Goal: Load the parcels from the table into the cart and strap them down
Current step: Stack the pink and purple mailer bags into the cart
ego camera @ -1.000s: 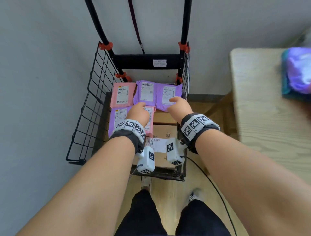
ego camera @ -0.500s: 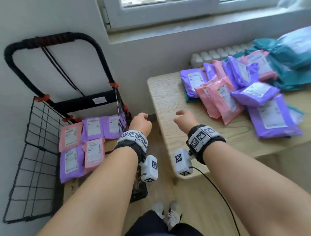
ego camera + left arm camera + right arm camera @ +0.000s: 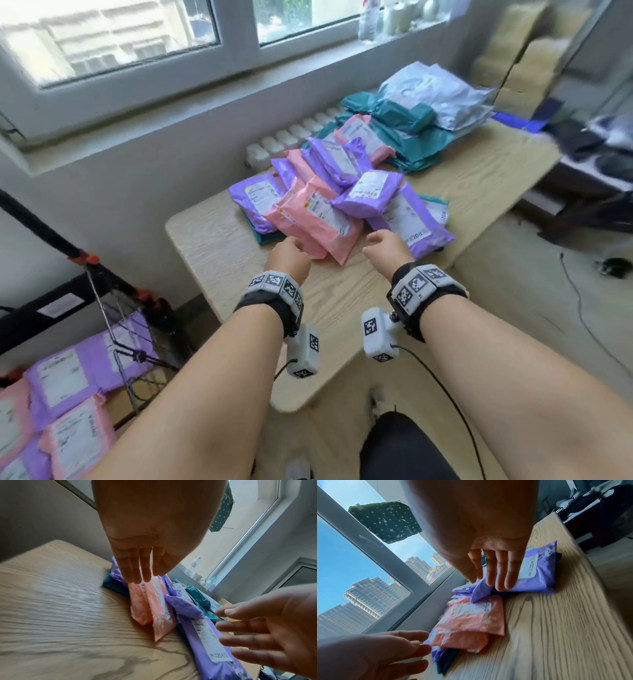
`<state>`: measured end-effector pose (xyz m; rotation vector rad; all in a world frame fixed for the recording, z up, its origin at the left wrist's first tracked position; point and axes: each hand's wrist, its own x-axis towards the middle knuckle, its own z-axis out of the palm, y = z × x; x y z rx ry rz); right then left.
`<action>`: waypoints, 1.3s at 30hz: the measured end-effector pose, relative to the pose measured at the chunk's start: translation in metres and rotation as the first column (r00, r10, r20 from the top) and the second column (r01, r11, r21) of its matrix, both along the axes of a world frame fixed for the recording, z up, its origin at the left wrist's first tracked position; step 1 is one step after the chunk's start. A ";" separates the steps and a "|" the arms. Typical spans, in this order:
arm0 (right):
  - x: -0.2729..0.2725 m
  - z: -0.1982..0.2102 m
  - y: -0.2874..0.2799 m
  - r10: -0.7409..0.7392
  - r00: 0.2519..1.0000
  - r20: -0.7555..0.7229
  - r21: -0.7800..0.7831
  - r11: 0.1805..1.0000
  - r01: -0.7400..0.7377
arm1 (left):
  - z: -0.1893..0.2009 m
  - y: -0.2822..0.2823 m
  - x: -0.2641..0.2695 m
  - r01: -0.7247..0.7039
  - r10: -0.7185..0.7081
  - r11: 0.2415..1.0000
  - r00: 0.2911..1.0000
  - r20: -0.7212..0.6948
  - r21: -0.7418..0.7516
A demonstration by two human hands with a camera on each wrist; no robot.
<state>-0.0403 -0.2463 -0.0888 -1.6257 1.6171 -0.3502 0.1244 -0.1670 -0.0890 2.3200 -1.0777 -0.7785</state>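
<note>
From the head view, the left hand (image 3: 287, 257) and right hand (image 3: 388, 247) hover over the table (image 3: 219, 246), fingers loose, holding nothing. The pink parcel (image 3: 317, 219) lies just ahead, long side running from 11 to 5 o'clock. The cart (image 3: 113, 329) sits at 8 o'clock.

Left wrist view: straight fingers (image 3: 135, 568) just above the pink parcel (image 3: 159, 614).

Right wrist view: spread fingers (image 3: 498, 569) above a purple parcel (image 3: 537, 577).

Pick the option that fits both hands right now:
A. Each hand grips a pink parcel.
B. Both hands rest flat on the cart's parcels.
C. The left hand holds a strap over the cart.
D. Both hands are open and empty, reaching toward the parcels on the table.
D: the left hand and right hand show straight, empty fingers above the table, just short of the pink parcels.
</note>
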 end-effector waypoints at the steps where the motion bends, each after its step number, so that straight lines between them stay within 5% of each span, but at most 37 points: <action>1: -0.007 -0.001 -0.013 -0.002 1.000 -0.020 0.003 1.000 0.002 | 0.000 -0.014 -0.006 0.001 -0.001 1.000 1.000 -0.008 -0.001; 14: -0.026 -0.041 -0.181 0.093 0.996 0.010 0.099 0.991 -0.094 | -0.025 -0.172 -0.050 -0.164 0.166 0.986 0.972 -0.163 0.028; 18: -0.019 -0.053 -0.208 0.073 0.995 0.067 0.170 0.982 -0.083 | -0.032 -0.198 -0.053 -0.170 0.171 0.985 0.979 -0.112 0.022; 28: -0.012 -0.078 -0.236 0.173 0.982 0.080 0.271 0.944 -0.188 | -0.043 -0.230 -0.059 -0.245 0.255 0.967 0.946 -0.200 0.074; 39: -0.014 -0.028 -0.232 0.091 0.948 0.305 0.093 0.988 -0.124 | -0.025 -0.229 -0.058 -0.275 0.238 0.958 0.921 -0.309 -0.081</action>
